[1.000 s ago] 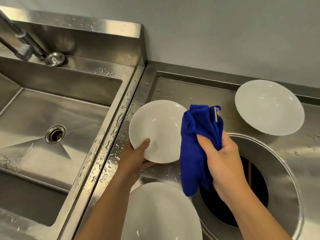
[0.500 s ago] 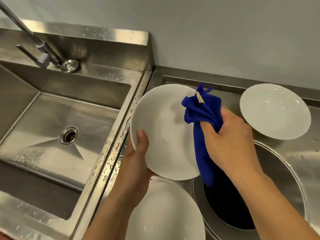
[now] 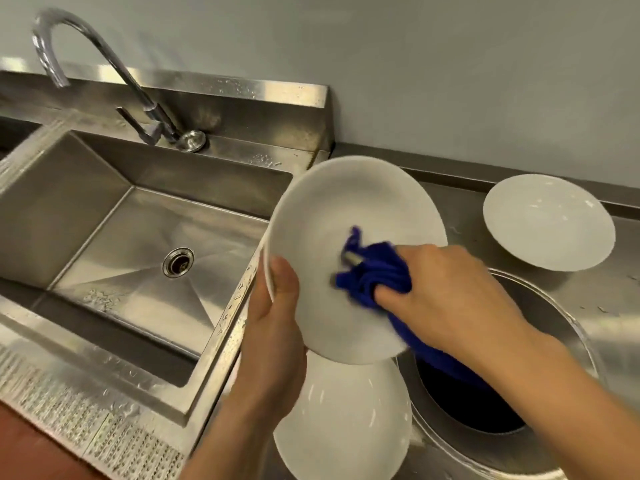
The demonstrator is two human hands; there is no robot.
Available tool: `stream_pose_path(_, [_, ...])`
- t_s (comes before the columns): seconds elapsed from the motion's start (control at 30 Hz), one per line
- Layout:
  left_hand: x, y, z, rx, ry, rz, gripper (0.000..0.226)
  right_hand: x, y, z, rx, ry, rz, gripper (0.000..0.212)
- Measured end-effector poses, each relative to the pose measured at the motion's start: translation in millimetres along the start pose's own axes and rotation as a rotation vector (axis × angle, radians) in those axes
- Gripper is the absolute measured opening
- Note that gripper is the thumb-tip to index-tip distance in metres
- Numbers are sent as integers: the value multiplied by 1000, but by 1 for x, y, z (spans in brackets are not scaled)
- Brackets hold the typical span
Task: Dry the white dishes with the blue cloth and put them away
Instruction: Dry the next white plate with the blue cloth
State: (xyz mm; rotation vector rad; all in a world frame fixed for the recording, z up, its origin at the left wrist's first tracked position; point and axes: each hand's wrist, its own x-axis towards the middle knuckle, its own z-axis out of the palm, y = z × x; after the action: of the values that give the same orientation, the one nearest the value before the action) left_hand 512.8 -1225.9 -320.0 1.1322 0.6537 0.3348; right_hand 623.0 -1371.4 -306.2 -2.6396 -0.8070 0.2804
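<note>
Near plate: I see a white plate (image 3: 343,427) lying flat on the steel surface (image 3: 616,306) at its near edge, partly under my arms.
Left hand: my left hand (image 3: 273,341) is closed on the left rim of the held plate (image 3: 332,216), with the thumb on the front and the other fingers hidden behind.
Held plate: it is white, tilted up and off the surface, above the near plate.
Right hand: my right hand (image 3: 446,292) is closed around the blue cloth (image 3: 374,275) and presses it on the inside of the held plate.
Blue cloth: bunched up, blurry, with a tail hanging down under my wrist.
Round hole: a dark round hole (image 3: 478,403) sits in the surface, under my right arm.
Far plate: one more white plate (image 3: 549,221) rests near the surface's back edge, well apart from the others.
Sink: a steel sink (image 3: 104,216) is to the left, with a tap (image 3: 104,67) at its back.
</note>
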Motion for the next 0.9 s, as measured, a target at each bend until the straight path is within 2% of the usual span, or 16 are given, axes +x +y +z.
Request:
stream_pose_path(0.07, [-16,-3,4,18,-44,-39,63,5,1,-8,-52,234,73,26])
stream_pose_path(0.13, [-30,-6,10,4,-62,-73,67,10,-15,-10,86,368,40,25])
stream_pose_path(0.17, [-32,-7,11,3,-65,-71,68,12,-26,-7,221,324,4,22])
stream_pose_path(0.23, [-34,-4,11,12,-39,-29,66,1,-44,2,474,75,-74,6])
stream_pose_path(0.27, [-35,0,8,9,-5,-2,63,-9,-48,6,540,-42,-102,11])
stream_pose_path(0.33, [-34,6,-3,18,35,55,59,-28,-34,7,406,-185,-105,20])
stream_pose_path(0.37, [-36,8,-6,31,36,77,60,-35,-22,4,225,-160,-91,22])
stream_pose_path(0.43, [-47,7,-7,61,3,69,64,-44,-2,-7,-146,55,2,22])
stream_pose_path(0.47, [-55,5,-4,62,-11,41,63,-42,0,-12,-220,180,30,24])
stream_pose_path(0.5, [-62,2,0,56,-29,9,61,-39,-4,-15,-206,285,33,27])
stream_pose_path(0.57, [-72,-3,11,29,-82,-38,57,-34,-28,-17,60,381,21,28])
stream_pose_path(0.67, [-73,4,11,57,-82,-9,55,-51,-54,-10,384,152,-90,17])
stream_pose_path(0.7, [-70,10,6,68,-69,16,54,-61,-53,-9,361,49,-141,18])
stream_pose_path(0.77, [-68,18,-7,64,-40,51,56,-79,-37,-14,112,-73,-171,24])
stream_pose_path(0.87, [-81,15,-13,107,-41,27,68,-69,-13,-29,-237,109,-27,24])
stream_pose_path(0.9, [-87,11,-9,117,-54,-13,68,-60,-15,-32,-262,201,1,25])
